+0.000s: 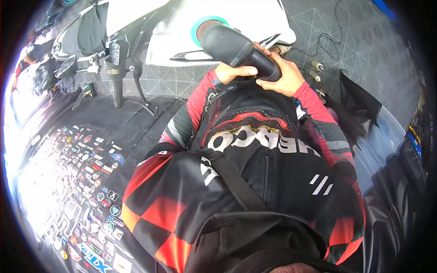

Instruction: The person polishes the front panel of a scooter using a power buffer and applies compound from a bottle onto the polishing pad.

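Resting on a glossy white body panel (170, 34) is the round, teal-edged pad (196, 32) of a dark grey and black handheld power tool (234, 48), whose rounded head covers much of the pad. The tool slants from the panel down toward the wearer's chest, its black end held between two bare hands. The left hand (232, 73) is curled at its near side, thumb pressed against the casing and the other fingers mostly hidden. The right hand (287, 76) wraps the black end, fingers over the outer side and thumb beneath. Some fingertips show at the far side; which hand they belong to is unclear.

Just beside the pad, a narrow clear-and-black lens strip (191, 56) runs along the panel. Farther left are a black handlebar grip (117, 93) and a black fabric cover (85, 34). Grey patterned floor tiles (318, 22) lie beyond, with a thin black cable (328, 36) looping over them. Two small pale bottles (316, 66) are near the right forearm, and a black cloth (359, 98) is past them. At lower left, many colourful stickers (93, 164) cover a black sheet (136, 132), partly washed out by glare.
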`<action>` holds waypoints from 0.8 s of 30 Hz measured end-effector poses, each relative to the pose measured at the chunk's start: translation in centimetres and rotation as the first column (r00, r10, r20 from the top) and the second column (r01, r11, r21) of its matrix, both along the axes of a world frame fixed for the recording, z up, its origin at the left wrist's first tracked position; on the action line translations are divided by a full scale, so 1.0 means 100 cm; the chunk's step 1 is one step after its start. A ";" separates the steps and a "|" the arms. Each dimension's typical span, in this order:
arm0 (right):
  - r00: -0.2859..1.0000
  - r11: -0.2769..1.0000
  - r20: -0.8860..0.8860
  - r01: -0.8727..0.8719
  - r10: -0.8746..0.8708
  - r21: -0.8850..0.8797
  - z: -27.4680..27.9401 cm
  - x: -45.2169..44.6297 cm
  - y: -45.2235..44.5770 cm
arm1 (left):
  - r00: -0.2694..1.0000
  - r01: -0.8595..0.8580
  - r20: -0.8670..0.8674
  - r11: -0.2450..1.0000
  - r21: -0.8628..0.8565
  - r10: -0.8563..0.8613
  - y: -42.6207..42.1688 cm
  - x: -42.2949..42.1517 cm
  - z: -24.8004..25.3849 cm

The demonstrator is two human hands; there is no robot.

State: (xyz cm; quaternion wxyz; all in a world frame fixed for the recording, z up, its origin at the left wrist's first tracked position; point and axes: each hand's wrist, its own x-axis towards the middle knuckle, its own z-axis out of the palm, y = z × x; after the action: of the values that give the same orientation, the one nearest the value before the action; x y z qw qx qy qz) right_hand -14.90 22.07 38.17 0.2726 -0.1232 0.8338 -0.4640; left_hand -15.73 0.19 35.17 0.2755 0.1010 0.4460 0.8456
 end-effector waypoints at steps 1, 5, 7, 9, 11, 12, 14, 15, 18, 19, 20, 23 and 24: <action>1.000 1.000 0.003 0.000 0.000 0.007 0.003 0.000 0.001 | 1.000 0.000 0.003 1.000 0.007 0.000 0.002 0.003 0.000; 0.995 0.995 -0.001 -0.101 0.101 0.021 0.002 -0.012 0.017 | 0.990 -0.138 0.005 0.989 0.052 0.138 0.021 0.014 -0.002; 0.995 0.995 -0.036 -0.092 0.094 0.050 -0.005 -0.009 0.021 | 0.998 -0.055 0.030 0.998 -0.040 0.056 0.018 0.011 -0.001; 1.000 0.999 0.006 -0.021 0.021 0.029 -0.007 0.001 0.018 | 0.993 -0.020 0.119 0.998 -0.053 0.026 0.015 0.013 -0.005; 0.992 0.996 0.111 -0.065 0.058 0.060 -0.006 0.000 0.021 | 0.980 0.016 0.198 0.998 -0.058 -0.004 0.020 0.014 -0.006; 0.990 0.993 0.098 -0.110 0.105 0.043 -0.007 -0.004 0.025 | 0.995 -0.039 0.092 0.999 -0.037 0.042 0.025 0.016 -0.005; 0.993 0.995 0.069 -0.094 0.091 0.043 -0.009 -0.006 0.029 | 0.996 -0.093 -0.011 0.995 -0.023 0.093 0.030 0.017 -0.003; 0.995 0.996 0.050 -0.085 0.082 0.041 -0.010 -0.003 0.029 | 0.996 -0.091 -0.005 0.996 -0.027 0.091 0.030 0.015 -0.002; 0.990 0.999 0.136 -0.025 0.021 0.026 -0.014 0.009 0.028 | 0.995 -0.019 0.100 0.999 -0.045 0.023 0.030 0.013 -0.002; 0.991 1.000 0.134 -0.017 0.017 0.002 -0.015 0.008 0.029 | 0.995 -0.020 0.098 0.999 -0.045 0.024 0.033 0.017 -0.004; 0.982 0.995 0.167 -0.092 0.086 0.033 -0.012 0.001 0.034 | 0.995 -0.067 0.065 0.997 -0.041 0.070 0.038 0.023 -0.005; 0.996 0.998 0.062 -0.063 0.063 -0.007 -0.020 0.005 0.041 | 0.995 -0.092 0.038 0.995 -0.035 0.093 0.041 0.021 -0.006; 0.992 1.000 0.124 0.004 -0.004 -0.003 -0.022 0.011 0.039 | 0.994 -0.045 0.095 0.998 -0.040 0.049 0.040 0.016 -0.007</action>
State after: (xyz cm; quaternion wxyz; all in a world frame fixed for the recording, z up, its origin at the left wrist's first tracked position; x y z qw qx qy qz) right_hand -13.84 26.00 35.94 0.3227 -0.0930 0.8148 -0.4726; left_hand -14.14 4.19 34.42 0.2784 0.0445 0.4503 0.8472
